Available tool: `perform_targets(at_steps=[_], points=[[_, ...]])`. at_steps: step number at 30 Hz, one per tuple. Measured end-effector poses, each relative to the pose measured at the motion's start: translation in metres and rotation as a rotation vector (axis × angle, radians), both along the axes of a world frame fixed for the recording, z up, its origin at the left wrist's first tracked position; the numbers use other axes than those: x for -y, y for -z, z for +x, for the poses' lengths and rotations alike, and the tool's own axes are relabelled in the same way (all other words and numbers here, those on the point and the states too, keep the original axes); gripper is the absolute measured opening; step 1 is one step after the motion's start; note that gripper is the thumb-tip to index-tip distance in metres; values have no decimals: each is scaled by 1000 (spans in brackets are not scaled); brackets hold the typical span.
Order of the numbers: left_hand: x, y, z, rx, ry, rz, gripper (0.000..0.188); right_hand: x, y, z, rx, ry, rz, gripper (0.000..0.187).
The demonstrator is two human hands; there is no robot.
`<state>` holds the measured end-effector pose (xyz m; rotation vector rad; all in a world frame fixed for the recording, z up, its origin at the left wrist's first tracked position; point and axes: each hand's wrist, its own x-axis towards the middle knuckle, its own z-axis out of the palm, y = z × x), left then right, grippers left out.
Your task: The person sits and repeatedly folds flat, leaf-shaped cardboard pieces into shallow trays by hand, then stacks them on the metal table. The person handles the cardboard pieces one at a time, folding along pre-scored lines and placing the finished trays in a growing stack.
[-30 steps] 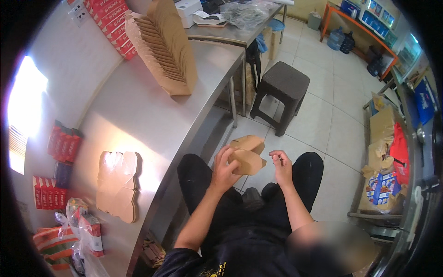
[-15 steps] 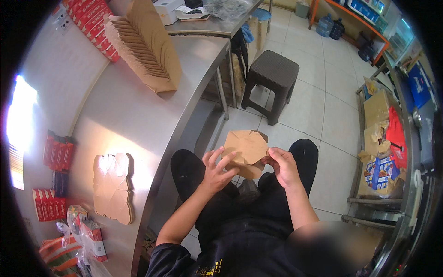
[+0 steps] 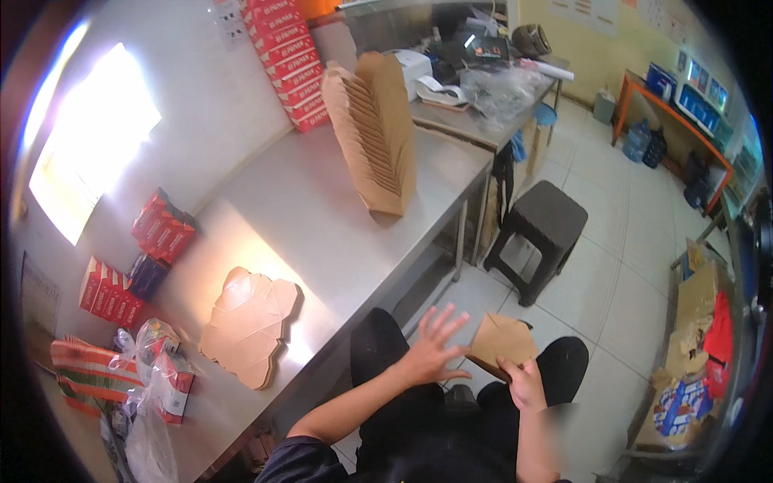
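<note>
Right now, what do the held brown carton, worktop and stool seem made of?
Held carton: probably matte paperboard, from its dull brown surface and thin edges.
Worktop: likely stainless steel, grey with a blurred sheen.
Stool: perhaps moulded plastic, dark, low-gloss, legs running into the seat.

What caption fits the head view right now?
Right hand holds a brown carton, open left hand beside it, flat cardboard stack on the metal table.

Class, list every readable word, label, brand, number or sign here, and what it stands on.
Tall stack of red boxes: white lettering, legible but not copied here.
Small red boxes: print too small to read.
Blue-and-white package: blurred print, unreadable.
Wall sheets: too small to read.
Brown carton in the right hand: no print visible.
</note>
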<state>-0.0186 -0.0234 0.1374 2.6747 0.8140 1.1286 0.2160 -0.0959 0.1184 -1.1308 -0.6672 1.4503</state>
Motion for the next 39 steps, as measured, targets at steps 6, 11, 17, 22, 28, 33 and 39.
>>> perform_targets(at_steps=[6,11,17,22,28,33,39], points=[[-114,-92,-22,648,-662,40,111,7,10,10,154,52,86,41],[-212,-146,-45,760,-842,-111,132,19,1,8,334,32,92,34],[-213,-170,-32,567,-733,-200,124,41,16,31,309,156,78,37],[-90,-157,10,163,-429,50,113,58,-36,95,483,487,245,41],[22,-108,23,-133,-261,-325,102,81,-159,132,768,379,275,21],[68,-86,11,-342,-238,-494,105,77,-200,117,1265,-168,241,18],[89,-78,0,-324,-202,-594,107,47,-179,99,829,-437,159,21]])
